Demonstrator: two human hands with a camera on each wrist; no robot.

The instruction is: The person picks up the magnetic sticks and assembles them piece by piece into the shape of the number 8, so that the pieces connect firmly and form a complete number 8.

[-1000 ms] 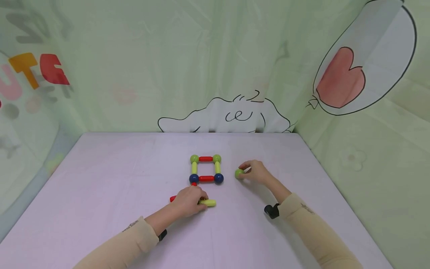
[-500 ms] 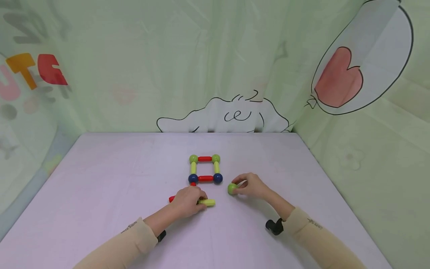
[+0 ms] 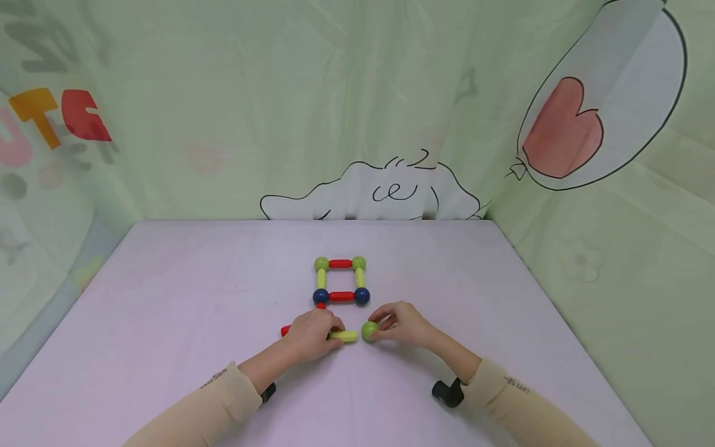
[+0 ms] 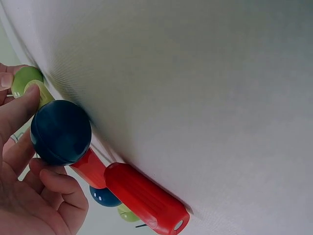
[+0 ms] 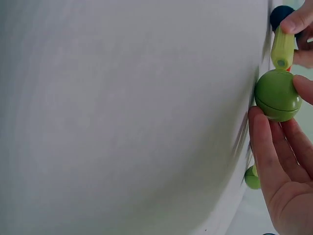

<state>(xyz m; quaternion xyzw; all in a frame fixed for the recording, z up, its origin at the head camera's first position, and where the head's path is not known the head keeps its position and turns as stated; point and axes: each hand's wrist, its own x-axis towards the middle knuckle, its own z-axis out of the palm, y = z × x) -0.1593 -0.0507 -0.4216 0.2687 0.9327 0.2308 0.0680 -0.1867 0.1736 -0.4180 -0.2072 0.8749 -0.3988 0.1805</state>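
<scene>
My left hand (image 3: 310,335) pinches a yellow-green magnetic rod (image 3: 347,336) beside a dark blue ball (image 4: 61,132), its thumb on the rod. The ball is hidden under the hand in the head view. A loose-ended red rod (image 4: 146,198) lies left of the ball, and another red rod (image 4: 89,169) runs from it toward the square frame. My right hand (image 3: 408,324) holds a green ball (image 3: 369,331) between thumb and fingers, close to the rod's free end. In the right wrist view this ball overlaps the rod's tip.
Beyond the hands lies a square of red rods (image 3: 341,297) and yellow-green rods (image 3: 321,279), with green balls (image 3: 359,264) at its far corners and blue balls (image 3: 362,296) at the near ones. The white-covered table (image 3: 195,267) meets a printed curtain (image 3: 223,112) behind.
My right hand has carried the green ball left and nearer to me, from right of the square to just beside the rod's end. The left hand has stayed in place.
</scene>
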